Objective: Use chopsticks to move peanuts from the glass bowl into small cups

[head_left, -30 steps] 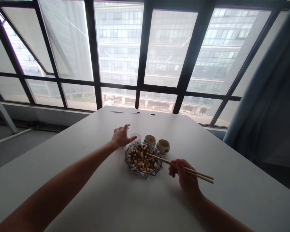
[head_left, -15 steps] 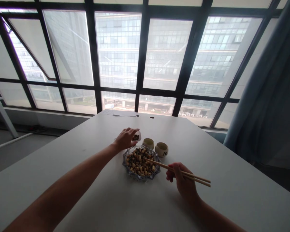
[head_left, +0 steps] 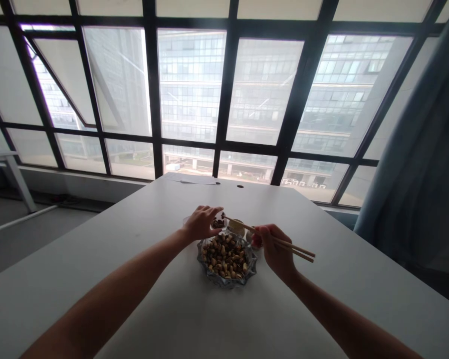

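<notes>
To set the dark piece (head_left: pixel 223 216) down well, the chopsticks (head_left: pixel 243 226) want an even, light pinch, with their tips brought over the mouth of the small clear container (head_left: pixel 225 225) before they part. A slight tilt of that mouth to the right would probably help, as would a motionless wrist on the left. Squeezing harder could make such a small piece slip sideways

The left hand (head_left: pixel 201 224) is partly open in a C shape, thumb on the near side and fingers on the far side of the container, seemingly gripping it; whether its base rests on the table (head_left: pixel 153 309) I cannot tell. Dark brown bits (head_left: pixel 217 224) lie inside, too small to identify. The right hand (head_left: pixel 279 252) is closed around the chopsticks, whose back ends point right and near

The scalloped glass bowl (head_left: pixel 228 283), full of what look like pistachios (head_left: pixel 228 258), stands on the table just near of the container. Beyond its far right rim are two ceramic cups (head_left: pixel 236 228), partly hidden by the chopsticks and right hand
</notes>
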